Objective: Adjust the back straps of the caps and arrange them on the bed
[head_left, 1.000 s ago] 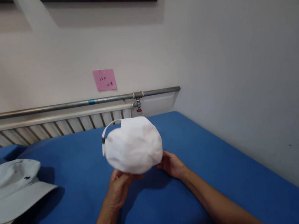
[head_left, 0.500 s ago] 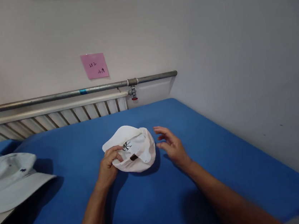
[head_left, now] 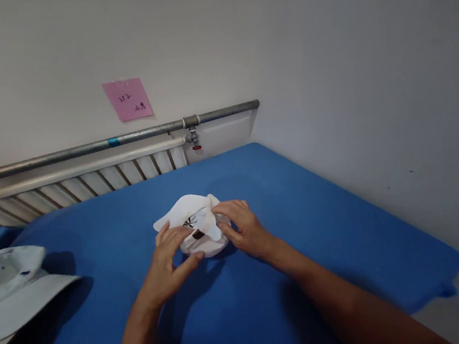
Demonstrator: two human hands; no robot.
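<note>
A white baseball cap (head_left: 208, 246) rests on the blue surface with its opening turned up; its brim points to the far left. Black lettering and a dark label show inside it. My left hand (head_left: 166, 262) is on the near left side of the cap, fingers over the rim and thumb against the outside of the crown. At the right edge, my right hand (head_left: 242, 228) grips the cap's rim between thumb and fingers. The fingertips of both hands partly cover the cap.
A second white cap (head_left: 11, 290) with small dark marks sits at the left on a pale-topped object. Beneath my hands spreads a blue-covered surface (head_left: 299, 202). Behind it are a white radiator (head_left: 102, 181), a metal pipe (head_left: 142, 135) and a pink note (head_left: 128, 99) on the wall.
My right hand has moved left from beside the cap and taken hold of its right rim. My left hand has shifted its hold, its thumb now outside the crown. The view has shifted slightly.
</note>
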